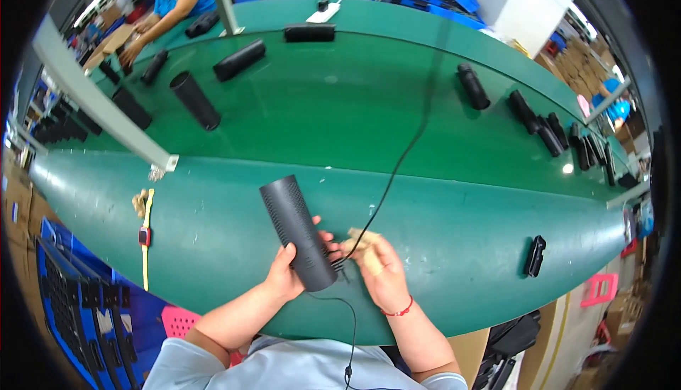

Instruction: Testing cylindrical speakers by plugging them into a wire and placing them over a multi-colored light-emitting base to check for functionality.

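Observation:
My left hand [286, 273] is wrapped round a black perforated cylinder [296, 230], tilted over the near part of the green bench. Its thumb lies on the near side, and the fingers show past the right side. Close to the cylinder's lower end, my right hand [379, 266] is closed on a black cable [383, 202] that comes down from above. Pale finger covers are on some of its fingertips, and a red string circles the wrist. Small dark parts show between the two hands, too small to name. A thinner cord [352, 322] hangs in front of my shirt.
Several black cylinders [195, 100] lie on the dark green belt [319, 113] beyond the bench. At left is a yellow-strapped watch [145, 237]; at right, a small black part [535, 256]. A metal post [106, 99] stands left. A co-worker's arm [167, 24] reaches in far left.

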Motion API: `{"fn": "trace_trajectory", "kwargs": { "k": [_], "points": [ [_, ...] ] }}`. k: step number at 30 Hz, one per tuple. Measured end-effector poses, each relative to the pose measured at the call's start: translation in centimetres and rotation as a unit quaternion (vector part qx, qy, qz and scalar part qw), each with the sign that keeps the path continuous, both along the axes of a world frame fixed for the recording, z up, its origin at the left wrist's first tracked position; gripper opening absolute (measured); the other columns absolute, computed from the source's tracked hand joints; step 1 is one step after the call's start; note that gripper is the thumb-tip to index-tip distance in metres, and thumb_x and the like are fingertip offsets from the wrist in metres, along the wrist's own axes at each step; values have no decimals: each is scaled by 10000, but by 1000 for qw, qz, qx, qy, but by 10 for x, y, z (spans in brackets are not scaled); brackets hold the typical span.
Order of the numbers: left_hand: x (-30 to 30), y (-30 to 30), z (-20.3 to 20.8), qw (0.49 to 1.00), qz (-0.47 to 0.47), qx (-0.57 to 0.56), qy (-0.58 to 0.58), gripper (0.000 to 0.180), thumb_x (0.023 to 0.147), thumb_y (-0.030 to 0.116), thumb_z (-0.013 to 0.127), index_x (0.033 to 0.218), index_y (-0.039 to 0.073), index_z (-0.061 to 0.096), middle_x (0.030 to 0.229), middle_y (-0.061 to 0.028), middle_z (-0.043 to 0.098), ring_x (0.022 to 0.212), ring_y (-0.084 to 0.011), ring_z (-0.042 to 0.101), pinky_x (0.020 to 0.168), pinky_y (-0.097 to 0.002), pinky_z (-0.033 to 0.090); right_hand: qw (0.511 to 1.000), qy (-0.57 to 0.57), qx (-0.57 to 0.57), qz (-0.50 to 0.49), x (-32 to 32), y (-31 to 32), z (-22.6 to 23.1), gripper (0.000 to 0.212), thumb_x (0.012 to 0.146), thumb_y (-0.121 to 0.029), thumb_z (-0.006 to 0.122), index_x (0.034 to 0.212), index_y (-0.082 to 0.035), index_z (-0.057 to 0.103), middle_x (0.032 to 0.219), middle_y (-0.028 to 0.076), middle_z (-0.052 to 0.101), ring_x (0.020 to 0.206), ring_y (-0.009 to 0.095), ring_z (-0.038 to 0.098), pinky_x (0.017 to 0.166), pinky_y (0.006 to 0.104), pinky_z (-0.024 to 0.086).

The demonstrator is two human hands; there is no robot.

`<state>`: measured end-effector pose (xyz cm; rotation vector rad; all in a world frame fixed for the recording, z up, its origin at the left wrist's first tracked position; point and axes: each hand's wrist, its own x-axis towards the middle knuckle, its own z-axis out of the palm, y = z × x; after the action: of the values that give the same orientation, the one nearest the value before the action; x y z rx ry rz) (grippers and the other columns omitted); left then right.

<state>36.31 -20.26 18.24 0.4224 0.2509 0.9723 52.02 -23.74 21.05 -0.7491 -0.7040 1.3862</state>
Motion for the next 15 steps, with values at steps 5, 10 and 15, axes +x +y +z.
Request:
{"fn": "trace_trajectory", "kwargs": {
  "k": [5,10,15],
  "points": [
    [-7,8,-10,998,-56,-7,17,655,751,274,541,1317,108,257,1073,-139,494,919,-283,528,786,-403,442,990,-63,24,121,11,-5,-4,230,885,-112,436,1078,4,485,855,103,544,773,167,511,716,257,414],
    [2,12,-5,997,-63,4,-52,659,727,263,548,1303,106,268,992,-132,501,816,-249,526,722,-383,450,968,243,45,-52,43,2,-2,158,844,-69,475,983,-14,528,774,58,532,671,130,483,624,233,406],
    [2,9,-5,993,93,43,56,668,713,244,554,1297,104,261,963,-137,510,822,-248,546,738,-365,452,936,-350,7,26,6,-4,8,118,799,-42,539,914,-13,533,765,45,546,609,125,484,554,231,398]
  ]
}}
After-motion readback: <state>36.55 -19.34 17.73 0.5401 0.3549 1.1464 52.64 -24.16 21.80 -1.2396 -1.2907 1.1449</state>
